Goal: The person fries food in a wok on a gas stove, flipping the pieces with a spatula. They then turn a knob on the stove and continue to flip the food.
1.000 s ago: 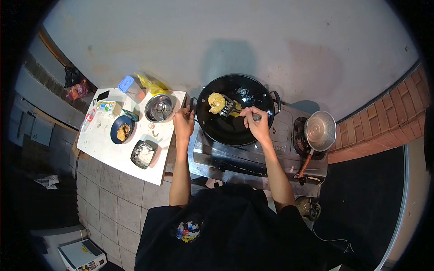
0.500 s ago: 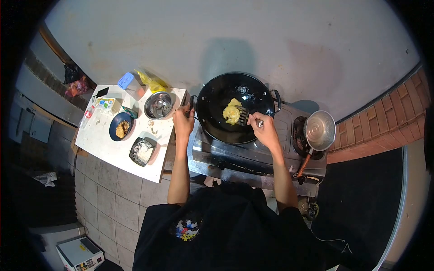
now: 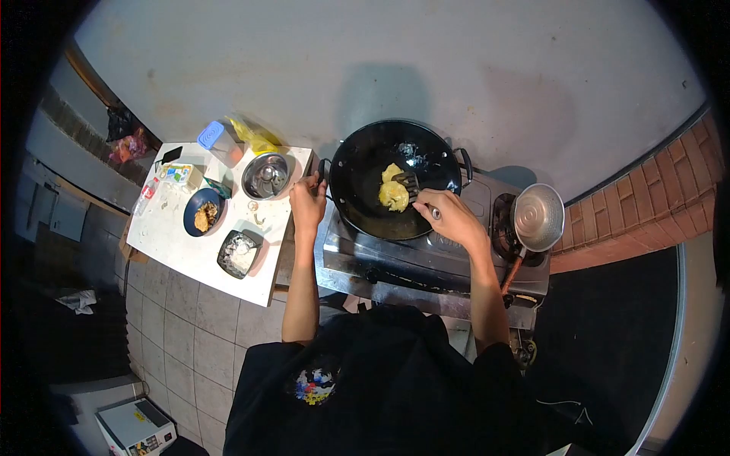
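Observation:
A large black wok (image 3: 365, 220) sits on the stove, with yellow battered pieces (image 3: 394, 195) frying in its middle. My left hand (image 3: 308, 201) is closed around the wok's left handle. In my right hand (image 3: 450, 216), closed over the wok's lower right rim, is a dark slotted spatula (image 3: 408, 181). Its slotted head lies against the right side of the yellow pieces. Part of the spatula's handle is hidden by my fingers.
Right of the wok, a small metal saucepan (image 3: 538, 216) rests on the stove's (image 3: 411, 262) other burner. On the white table (image 3: 182, 262) at left are a steel bowl (image 3: 266, 176), a blue bowl (image 3: 195, 228) of fried food, a dark dish (image 3: 240, 254) of white flour and a blue-lidded container (image 3: 217, 143).
My right hand has shifted slightly right and turned with the spatula. The yellow pieces have changed position, one now lower than the other. My left hand stays on the handle.

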